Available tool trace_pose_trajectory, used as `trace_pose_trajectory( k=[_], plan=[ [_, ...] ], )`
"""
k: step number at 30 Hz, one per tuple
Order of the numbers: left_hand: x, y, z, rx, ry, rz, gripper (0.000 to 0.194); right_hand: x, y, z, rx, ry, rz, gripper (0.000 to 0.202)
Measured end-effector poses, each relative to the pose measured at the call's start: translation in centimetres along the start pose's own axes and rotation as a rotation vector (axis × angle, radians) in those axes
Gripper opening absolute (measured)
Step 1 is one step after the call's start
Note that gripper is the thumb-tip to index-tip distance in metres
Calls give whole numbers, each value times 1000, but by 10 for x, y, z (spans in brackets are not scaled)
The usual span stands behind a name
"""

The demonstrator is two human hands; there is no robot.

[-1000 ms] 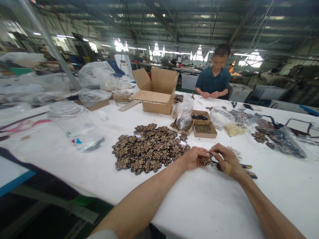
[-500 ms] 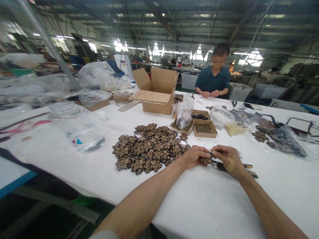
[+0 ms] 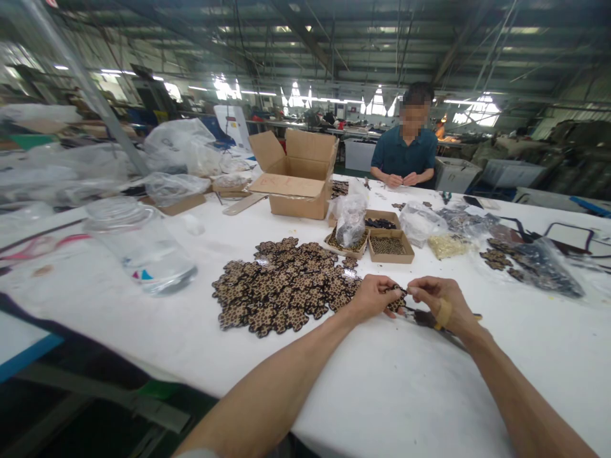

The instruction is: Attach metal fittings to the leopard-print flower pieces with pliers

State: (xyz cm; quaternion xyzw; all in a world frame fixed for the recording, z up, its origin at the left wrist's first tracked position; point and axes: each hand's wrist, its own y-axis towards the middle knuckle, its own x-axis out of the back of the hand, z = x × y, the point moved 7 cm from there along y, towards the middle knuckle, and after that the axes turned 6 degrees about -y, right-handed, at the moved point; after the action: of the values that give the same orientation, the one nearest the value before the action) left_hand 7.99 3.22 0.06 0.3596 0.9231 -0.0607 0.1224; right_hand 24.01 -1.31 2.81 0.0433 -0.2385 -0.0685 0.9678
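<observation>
Patches [image 3: 281, 289] lie heaped on the desk [image 3: 200, 350]; just right, the left hand [image 3: 372, 298] pinches one leopard-print patch [image 3: 399, 305], likely light, stiffish and slick, best held by its rim. Pliers [image 3: 424, 318] lie by the right hand [image 3: 442, 301], its fingertips together at the patch's edge; whether they grip it, I cannot tell.

Worktop [image 3: 382, 394]: passable on the near side, between the forearms [image 3: 272, 385]. Left of the left hand [image 3: 375, 298], the pile [image 3: 281, 286] obstructs; a narrow lane separates it from the jar [image 3: 143, 254]. Trays [image 3: 394, 258] and box [image 3: 296, 207] obstruct beyond. Pliers [image 3: 424, 318] obstruct beneath the right hand [image 3: 443, 304].
</observation>
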Motion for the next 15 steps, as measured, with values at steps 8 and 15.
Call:
trace_pose_trajectory(
  k=[8, 15],
  plan=[
    [5, -1, -4, -126, 222, -180, 39, 5, -3, 11, -16, -23, -22, 33],
    [-5, -11, -22, -253, 519, -226, 27, 5, 0, 4, -19, -24, 0, 34]
  ],
)
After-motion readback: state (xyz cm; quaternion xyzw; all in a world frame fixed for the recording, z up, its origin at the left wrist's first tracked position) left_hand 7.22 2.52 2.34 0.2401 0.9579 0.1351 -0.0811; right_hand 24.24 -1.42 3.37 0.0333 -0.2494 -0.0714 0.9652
